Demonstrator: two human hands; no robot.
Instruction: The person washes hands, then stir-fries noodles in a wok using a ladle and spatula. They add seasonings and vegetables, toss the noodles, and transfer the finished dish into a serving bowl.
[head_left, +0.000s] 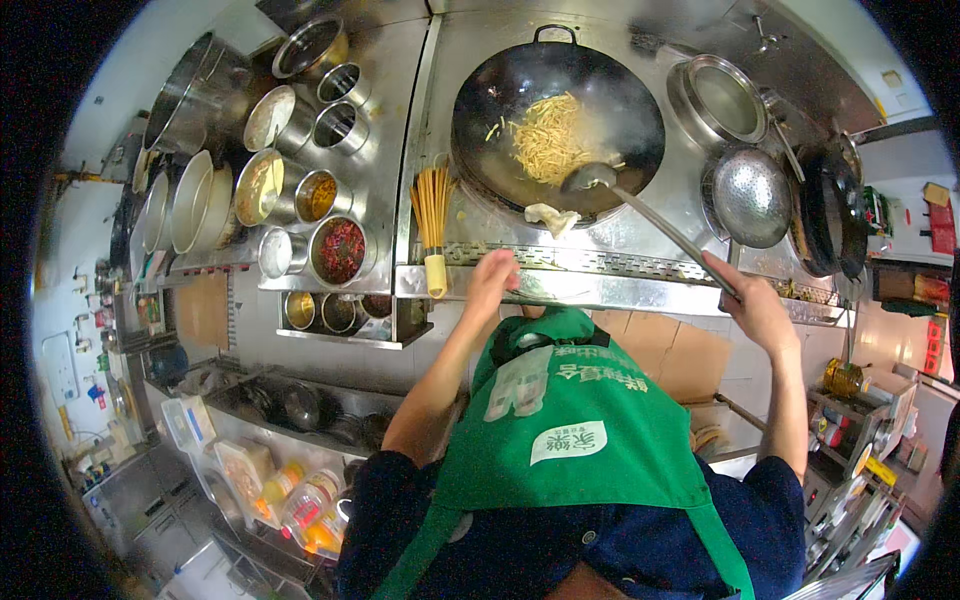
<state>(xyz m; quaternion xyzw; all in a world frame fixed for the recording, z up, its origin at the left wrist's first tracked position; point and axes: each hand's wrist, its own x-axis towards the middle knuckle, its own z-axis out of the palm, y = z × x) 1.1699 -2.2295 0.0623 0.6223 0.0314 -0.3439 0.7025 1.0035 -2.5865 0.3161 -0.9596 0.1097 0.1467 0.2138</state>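
My right hand (756, 309) grips the long metal handle of a wok ladle (664, 225). The ladle's bowl rests inside a black wok (480, 112), against the near side of a heap of pale yellow shredded food (551, 135). A few shreds lie apart to the left, and vapour hangs over the wok's right half. My left hand (491, 281) is raised at the stove's front edge with nothing visible in it, its fingers loosely bent. Just beyond it, a crumpled white cloth (553, 219) lies on the wok's near rim. A bamboo wok brush (433, 225) stands left of the wok.
On the left counter are metal pots holding red dried chillies (339, 250), a yellow-brown seasoning (316, 196) and other contents. A perforated strainer (752, 196) and a metal pot (726, 97) sit right of the wok. Black pans (832, 202) stand at the far right.
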